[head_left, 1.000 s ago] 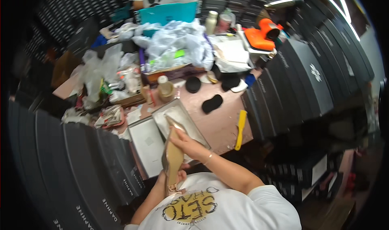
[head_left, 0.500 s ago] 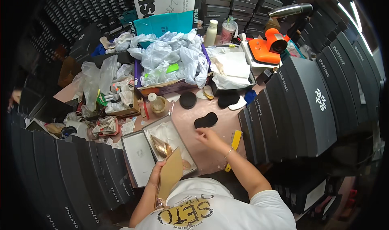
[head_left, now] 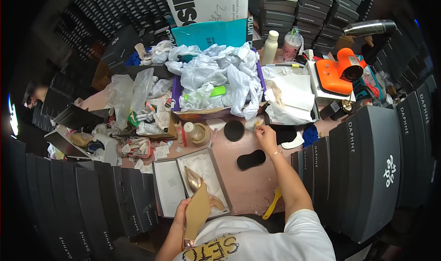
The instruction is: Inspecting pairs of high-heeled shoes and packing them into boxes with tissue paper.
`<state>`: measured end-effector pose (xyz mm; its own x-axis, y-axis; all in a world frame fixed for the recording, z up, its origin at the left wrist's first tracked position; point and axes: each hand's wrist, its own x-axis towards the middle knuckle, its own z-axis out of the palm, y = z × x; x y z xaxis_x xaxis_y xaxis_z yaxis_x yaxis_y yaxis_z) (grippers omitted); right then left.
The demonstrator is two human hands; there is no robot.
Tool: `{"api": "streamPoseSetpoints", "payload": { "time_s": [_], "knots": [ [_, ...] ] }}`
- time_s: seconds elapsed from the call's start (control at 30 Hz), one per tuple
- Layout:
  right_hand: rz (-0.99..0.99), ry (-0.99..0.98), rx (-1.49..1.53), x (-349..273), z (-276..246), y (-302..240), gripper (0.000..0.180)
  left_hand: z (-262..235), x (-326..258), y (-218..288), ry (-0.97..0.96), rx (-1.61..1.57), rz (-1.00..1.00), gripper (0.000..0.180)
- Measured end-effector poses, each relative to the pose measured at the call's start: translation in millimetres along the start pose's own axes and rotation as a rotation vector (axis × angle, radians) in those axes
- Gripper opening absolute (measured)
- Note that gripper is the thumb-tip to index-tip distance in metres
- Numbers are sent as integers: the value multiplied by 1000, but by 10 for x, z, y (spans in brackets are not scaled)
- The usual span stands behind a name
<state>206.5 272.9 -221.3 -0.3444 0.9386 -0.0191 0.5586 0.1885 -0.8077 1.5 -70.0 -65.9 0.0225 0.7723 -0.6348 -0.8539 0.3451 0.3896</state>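
My left hand [head_left: 180,212] is closed around a shoe [head_left: 196,211], its flat tan sole turned up and a bit of shiny metallic upper showing at the lower end. Just beyond it an open grey shoebox [head_left: 221,180] holds white tissue paper and a gold pointed shoe [head_left: 193,177]. My right hand [head_left: 266,138] reaches across the table with its fingers pinched together at a small white and yellowish piece [head_left: 258,122], whose kind is unclear. Nearby lie a black peanut-shaped pad [head_left: 251,160] and a round black tin [head_left: 234,130].
Shoebox stacks [head_left: 367,164] wall both sides. At the back are a purple-edged box [head_left: 176,95] of crumpled plastic, a pale bottle [head_left: 271,46] and an orange device [head_left: 335,77]. A jar [head_left: 197,134] stands mid-left; a yellow-handled tool [head_left: 274,203] lies near the front edge.
My right hand has moved forward, past the black pad, to the small white and yellowish piece. My left hand keeps its grip on the shoe. The whole view has shifted.
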Motion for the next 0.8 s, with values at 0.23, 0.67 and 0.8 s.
{"api": "streamPoseSetpoints", "payload": {
  "time_s": [0.23, 0.67, 0.8],
  "knots": [
    [522, -528, 1391, -1166, -96, -978, 8, -88, 131, 10, -265, -273, -126, 74],
    [283, -815, 884, -2126, 169, -1706, 45, -178, -175, 276, -195, -88, -43, 65],
    [151, -794, 870, -2257, 168, -2203, 44, -227, -300, 337, -220, -9, -57, 62]
  ]
}}
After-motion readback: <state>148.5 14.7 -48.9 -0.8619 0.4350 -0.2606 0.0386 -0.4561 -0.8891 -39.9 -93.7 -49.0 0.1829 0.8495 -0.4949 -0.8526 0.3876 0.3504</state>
